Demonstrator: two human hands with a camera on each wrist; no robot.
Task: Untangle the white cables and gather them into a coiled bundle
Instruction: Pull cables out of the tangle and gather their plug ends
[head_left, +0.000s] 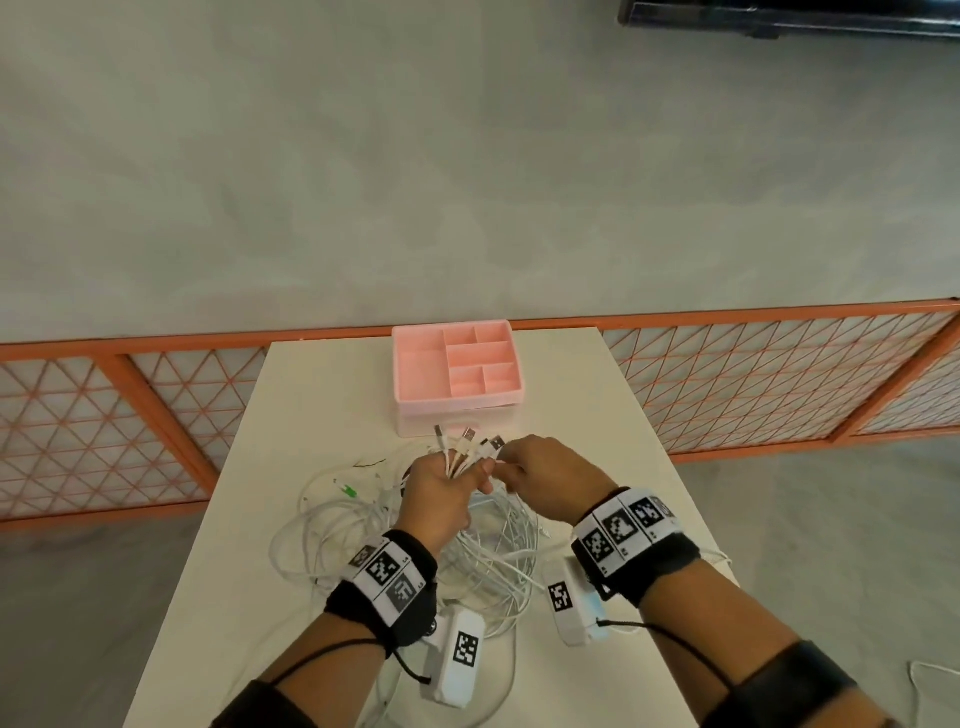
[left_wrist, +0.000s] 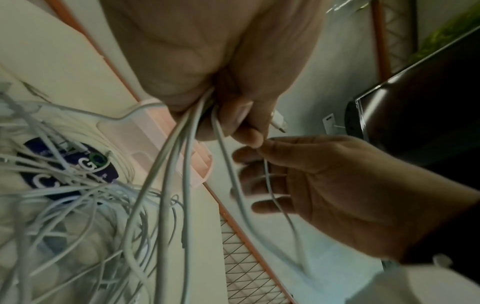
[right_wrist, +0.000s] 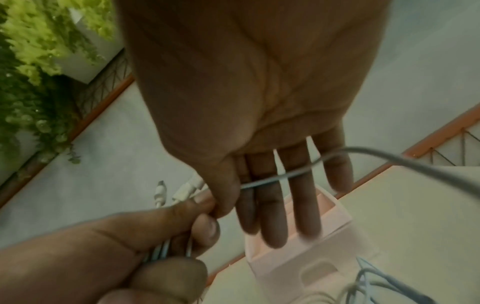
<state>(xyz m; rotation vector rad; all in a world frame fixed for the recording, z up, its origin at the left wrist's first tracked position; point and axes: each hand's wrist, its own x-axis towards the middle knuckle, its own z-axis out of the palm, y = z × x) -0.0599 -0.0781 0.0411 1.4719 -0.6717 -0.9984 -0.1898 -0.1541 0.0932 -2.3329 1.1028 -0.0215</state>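
Left hand (head_left: 439, 493) first: I see its fingers curled round a bunch of white cables (head_left: 498, 551) just below their plugs, so the USB connectors (head_left: 470, 441) fan out above the fist toward the pink organizer tray (head_left: 457, 408). From the left wrist view, several strands drop out of the bottom of that fist into the loose tangle on the table. My right hand (head_left: 545, 480) is right beside the left, thumb tip against the left fingers; one single cable crosses its palm and looks pinched between thumb and forefinger, while the other three fingers (right_wrist: 303, 205) stay straight and spread. The rest of the cables lie in an untidy heap of loops on the white table (head_left: 291, 415), under and between both wrists, with one green-tipped plug (head_left: 350, 491) on the left edge of the heap. Beyond the table runs an orange lattice fence (head_left: 779, 374) on a grey floor.
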